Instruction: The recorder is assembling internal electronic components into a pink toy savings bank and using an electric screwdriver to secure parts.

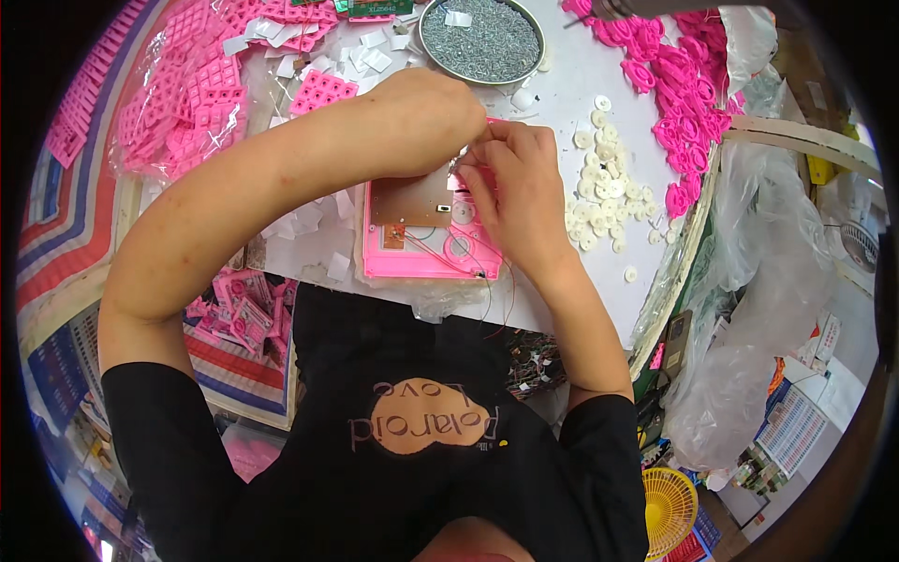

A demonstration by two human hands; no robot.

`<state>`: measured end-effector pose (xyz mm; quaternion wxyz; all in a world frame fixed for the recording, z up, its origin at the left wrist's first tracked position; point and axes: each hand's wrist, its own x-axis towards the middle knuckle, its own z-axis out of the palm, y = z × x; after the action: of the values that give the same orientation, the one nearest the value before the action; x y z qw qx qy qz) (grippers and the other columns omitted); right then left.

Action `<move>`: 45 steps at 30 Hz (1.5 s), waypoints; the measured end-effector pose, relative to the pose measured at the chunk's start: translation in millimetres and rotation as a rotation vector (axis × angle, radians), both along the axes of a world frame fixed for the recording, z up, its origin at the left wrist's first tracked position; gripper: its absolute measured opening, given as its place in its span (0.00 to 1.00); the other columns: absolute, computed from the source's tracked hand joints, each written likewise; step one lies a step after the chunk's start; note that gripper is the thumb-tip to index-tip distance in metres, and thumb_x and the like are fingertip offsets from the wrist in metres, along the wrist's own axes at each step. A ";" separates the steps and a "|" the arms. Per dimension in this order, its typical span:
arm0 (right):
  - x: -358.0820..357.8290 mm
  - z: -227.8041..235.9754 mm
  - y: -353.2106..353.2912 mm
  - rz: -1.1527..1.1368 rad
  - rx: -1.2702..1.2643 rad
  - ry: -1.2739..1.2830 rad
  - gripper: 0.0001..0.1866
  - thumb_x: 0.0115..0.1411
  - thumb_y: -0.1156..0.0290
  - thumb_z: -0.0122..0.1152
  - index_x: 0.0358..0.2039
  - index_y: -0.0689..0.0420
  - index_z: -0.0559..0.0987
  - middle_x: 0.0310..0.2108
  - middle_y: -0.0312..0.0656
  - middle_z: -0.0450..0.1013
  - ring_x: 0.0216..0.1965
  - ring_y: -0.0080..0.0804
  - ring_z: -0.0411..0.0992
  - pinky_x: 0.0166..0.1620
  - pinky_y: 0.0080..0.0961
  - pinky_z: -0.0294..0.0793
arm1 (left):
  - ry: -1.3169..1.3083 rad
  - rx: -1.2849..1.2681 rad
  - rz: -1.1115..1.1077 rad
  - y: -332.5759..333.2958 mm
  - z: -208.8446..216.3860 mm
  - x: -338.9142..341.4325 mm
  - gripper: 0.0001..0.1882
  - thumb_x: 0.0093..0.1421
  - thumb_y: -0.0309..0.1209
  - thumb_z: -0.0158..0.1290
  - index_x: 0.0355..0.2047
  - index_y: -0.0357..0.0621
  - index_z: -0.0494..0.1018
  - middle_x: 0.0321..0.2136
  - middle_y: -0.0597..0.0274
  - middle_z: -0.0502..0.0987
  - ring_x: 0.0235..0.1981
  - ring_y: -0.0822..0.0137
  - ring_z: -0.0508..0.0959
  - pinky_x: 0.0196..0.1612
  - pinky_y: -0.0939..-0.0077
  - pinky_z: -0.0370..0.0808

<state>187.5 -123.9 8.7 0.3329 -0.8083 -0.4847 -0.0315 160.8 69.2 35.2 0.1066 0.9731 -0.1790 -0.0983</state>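
Observation:
A pink plastic housing (421, 266) lies open on the table in front of me. Inside it sit a brown circuit board (408, 200), thin wires and a round pink ring (459, 245). My left hand (433, 120) is bent over the far part of the housing, curled closed, with its fingertips hidden. Against it, at the far right of the housing, is my right hand (521, 178). Its thumb and fingers are drawn together near a small shiny bit between the hands. What either hand grips is too hidden to name.
Beyond my hands stands a round tin (479, 79) of small metal screws. White plastic discs (604, 183) and pink ring-like parts (655, 75) lie to the right. Bagged pink keypads (178, 112) and white paper bits (370, 58) are at the left and back. Loose wires hang over the near edge.

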 end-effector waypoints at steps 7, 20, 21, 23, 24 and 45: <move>6.2 7.5 -1.4 0.106 -0.075 0.009 0.07 0.52 0.75 0.67 0.32 0.59 0.82 0.40 0.41 0.75 0.43 0.45 0.69 0.45 0.38 0.74 | -0.062 0.074 -0.066 -1.7 -1.9 -9.5 0.05 0.54 0.29 0.56 0.31 0.42 0.78 0.25 0.56 0.81 0.32 0.54 0.83 0.37 0.59 0.79; 2.7 19.8 -18.9 0.224 -0.121 0.079 0.13 0.52 0.72 0.67 0.40 0.57 0.84 0.41 0.39 0.75 0.43 0.42 0.72 0.43 0.37 0.75 | -0.206 -0.026 -0.100 1.3 -12.7 -17.8 0.07 0.55 0.29 0.55 0.34 0.42 0.74 0.31 0.58 0.76 0.34 0.59 0.83 0.37 0.66 0.80; 0.4 16.4 -18.0 0.191 -0.135 0.030 0.14 0.53 0.72 0.67 0.41 0.57 0.84 0.41 0.40 0.75 0.43 0.42 0.72 0.43 0.37 0.74 | -0.210 -0.032 -0.099 1.4 -15.1 -18.8 0.07 0.55 0.29 0.55 0.34 0.41 0.74 0.32 0.58 0.76 0.34 0.59 0.83 0.37 0.67 0.80; -10.4 10.7 -12.1 0.126 -0.165 -0.067 0.15 0.53 0.72 0.67 0.42 0.58 0.83 0.40 0.40 0.74 0.43 0.42 0.71 0.43 0.38 0.73 | -0.212 -0.052 -0.081 1.7 -17.4 -17.8 0.07 0.55 0.28 0.55 0.35 0.42 0.74 0.31 0.58 0.75 0.34 0.58 0.82 0.37 0.65 0.80; -16.2 10.1 -10.1 0.104 -0.161 -0.102 0.18 0.53 0.75 0.67 0.46 0.58 0.82 0.41 0.41 0.74 0.42 0.42 0.71 0.44 0.38 0.72 | -0.210 -0.061 -0.077 1.8 -17.8 -17.9 0.07 0.55 0.27 0.55 0.35 0.42 0.74 0.31 0.58 0.75 0.34 0.57 0.82 0.37 0.64 0.79; 10.6 19.1 27.5 0.024 0.133 0.227 0.11 0.56 0.67 0.68 0.37 0.58 0.83 0.31 0.44 0.78 0.33 0.44 0.77 0.36 0.37 0.76 | -0.491 -0.507 0.469 8.1 -19.1 -59.4 0.06 0.54 0.30 0.62 0.29 0.42 0.81 0.27 0.62 0.81 0.31 0.58 0.80 0.36 0.63 0.72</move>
<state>198.0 -96.4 27.9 0.4388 -0.7768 -0.4505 0.0323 101.5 77.3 16.1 0.3161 0.9250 0.0089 0.2105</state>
